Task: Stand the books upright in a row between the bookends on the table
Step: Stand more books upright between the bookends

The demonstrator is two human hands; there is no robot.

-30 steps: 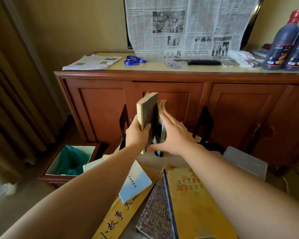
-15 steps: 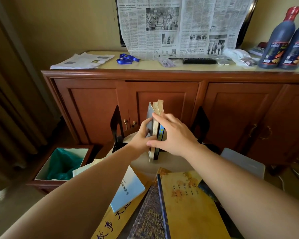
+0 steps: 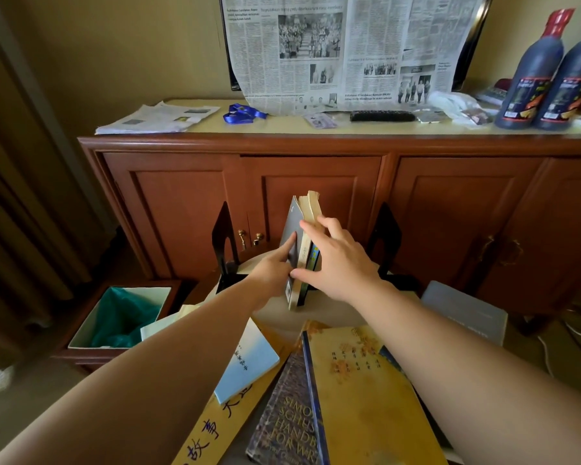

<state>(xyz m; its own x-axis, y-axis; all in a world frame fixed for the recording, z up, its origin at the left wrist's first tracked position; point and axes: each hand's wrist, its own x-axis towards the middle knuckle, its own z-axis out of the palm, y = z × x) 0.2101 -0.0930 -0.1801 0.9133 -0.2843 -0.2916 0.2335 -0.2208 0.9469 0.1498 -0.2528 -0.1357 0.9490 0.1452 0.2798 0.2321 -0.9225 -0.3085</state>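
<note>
A: What do the standing books (image 3: 303, 250) look like?

B: A few thin volumes pressed together, upright and leaning slightly. The left one has a grey cover, the middle one yellowed, worn page edges at the top, and a blue spine shows on the right. They stand on the pale round worktop (image 3: 329, 313), between the left bookend (image 3: 224, 241) and the right bookend (image 3: 387, 234), both black, touching neither.

A: And the hands?

B: The left hand (image 3: 274, 271) lies against the grey cover, fingers straight and pressing. The right hand (image 3: 337, 261) is spread over the pack from the other side, thumb low at the near edge, fingers curled over the top pages, holding it.

A: Anything else on the worktop?

B: More books lying flat near the camera: a light blue booklet (image 3: 247, 362), a long yellow one with blue Chinese characters (image 3: 215, 427), a dark patterned handbook (image 3: 285, 417), a large yellow hardcover (image 3: 366, 397), and a grey book (image 3: 467, 313) to the right.

A: The room?

B: A reddish wooden sideboard (image 3: 316, 182) behind, with newspaper (image 3: 346, 48) hanging above it, a blue ribbon (image 3: 244, 114), a remote (image 3: 381, 116) and two dark bottles (image 3: 547, 78). A bin with a green liner (image 3: 123, 317) sits on the floor at left.
</note>
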